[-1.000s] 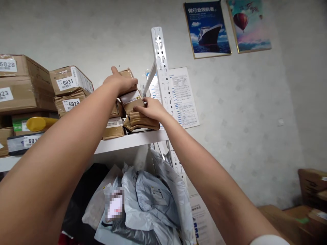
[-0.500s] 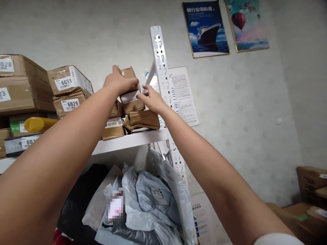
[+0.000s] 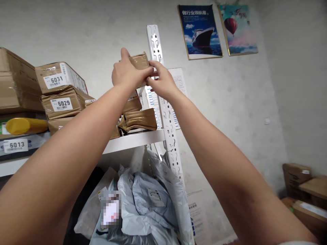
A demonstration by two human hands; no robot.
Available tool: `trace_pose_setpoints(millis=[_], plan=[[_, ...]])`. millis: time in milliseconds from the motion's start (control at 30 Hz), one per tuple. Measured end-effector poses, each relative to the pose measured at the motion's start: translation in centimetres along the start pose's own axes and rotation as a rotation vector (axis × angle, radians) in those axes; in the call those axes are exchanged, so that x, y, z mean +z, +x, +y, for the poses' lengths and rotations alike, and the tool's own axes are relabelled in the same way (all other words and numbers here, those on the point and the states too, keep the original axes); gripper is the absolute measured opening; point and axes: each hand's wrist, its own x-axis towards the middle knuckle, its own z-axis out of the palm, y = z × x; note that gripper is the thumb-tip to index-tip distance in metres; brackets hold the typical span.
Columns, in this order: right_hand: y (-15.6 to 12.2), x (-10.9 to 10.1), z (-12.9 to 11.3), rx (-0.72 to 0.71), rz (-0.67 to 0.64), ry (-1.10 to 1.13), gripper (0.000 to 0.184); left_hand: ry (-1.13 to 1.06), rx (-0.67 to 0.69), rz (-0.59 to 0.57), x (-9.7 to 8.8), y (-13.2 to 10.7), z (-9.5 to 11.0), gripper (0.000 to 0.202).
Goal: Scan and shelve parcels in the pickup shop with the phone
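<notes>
A small brown cardboard box [image 3: 139, 62] is lifted above the right end of the upper shelf. My left hand [image 3: 129, 72] is closed round its near and left side, with the thumb side toward me. My right hand [image 3: 163, 81] grips the box's right edge between thumb and fingers, next to the white shelf post. Below the held box lies another cardboard box [image 3: 133, 103], partly hidden by my left forearm. A crumpled cardboard parcel [image 3: 140, 119] rests at the shelf's right end, under my hands.
Labelled cartons [image 3: 61, 103] and a yellow package [image 3: 27, 126] are stacked at the left on the white shelf [image 3: 138, 139]. The perforated post [image 3: 168, 126] stands beside my right wrist. Grey plastic mailing bags [image 3: 153, 194] fill the space below. More cartons [image 3: 313, 211] lie at the lower right.
Both hands have raised the small box off the stack and a little to the right. My right hand has moved up from the lower box to its edge. The view has shifted right.
</notes>
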Motion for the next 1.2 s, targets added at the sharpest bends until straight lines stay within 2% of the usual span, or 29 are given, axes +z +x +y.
trace_pose_setpoints(millis=[100,200,333,400,467,533,633,733,800,833,900,967,1033,1100,1200], plan=[[-0.5,-1.5,1.2,-0.056,0.035,0.032,0.044,0.086,0.010,-0.057,0.6,-0.4,1.8,0.074],[-1.2,-2.4,2.3,-0.040,0.036,0.129,0.040,0.149,0.056,-0.068,0.6,-0.8,3.1,0.085],[-2.1,-3.0,2.8,-0.005,0.023,0.203,0.040,0.116,0.080,-0.075,-0.4,-1.0,3.5,0.079],[-2.5,-3.0,2.5,-0.055,0.040,0.120,0.056,0.077,0.106,-0.099,-1.0,-1.0,3.2,0.073],[-2.9,-3.0,2.0,-0.105,0.066,-0.052,0.081,0.029,0.198,-0.149,-1.5,-0.9,2.6,0.066],[-3.1,-2.9,1.4,-0.098,0.077,-0.220,0.091,-0.001,0.279,-0.215,-1.7,-0.7,1.9,0.055],[-3.0,-2.8,0.4,-0.038,0.086,-0.362,0.082,0.012,0.257,-0.334,-1.4,-0.1,0.3,0.053],[-2.6,-2.7,-0.4,-0.054,0.090,-0.482,0.075,0.089,0.175,-0.464,-1.2,0.2,-1.7,0.075],[-2.3,-2.6,-1.0,-0.080,0.081,-0.562,0.071,0.197,0.172,-0.549,-1.0,-0.1,-2.9,0.090],[-2.1,-2.6,-1.3,-0.085,0.074,-0.600,0.069,0.266,0.183,-0.566,-0.9,-0.4,-3.3,0.094],[-1.8,-2.5,-2.1,-0.073,0.052,-0.676,0.068,0.406,0.180,-0.529,-0.5,-1.4,-3.7,0.094],[-1.6,-2.5,-3.0,-0.054,0.028,-0.740,0.068,0.503,0.136,-0.447,0.1,-2.2,-3.6,0.084],[-1.6,-2.7,-3.8,-0.046,-0.022,-0.773,0.068,0.554,0.096,-0.417,0.6,-2.4,-3.4,0.075],[-1.9,-2.8,-4.2,-0.010,-0.101,-0.786,0.068,0.599,0.138,-0.465,0.7,-1.9,-3.4,0.073],[-2.7,-3.0,-3.4,0.055,-0.237,-0.759,0.075,0.651,0.243,-0.625,0.1,-0.4,-4.1,0.085]])
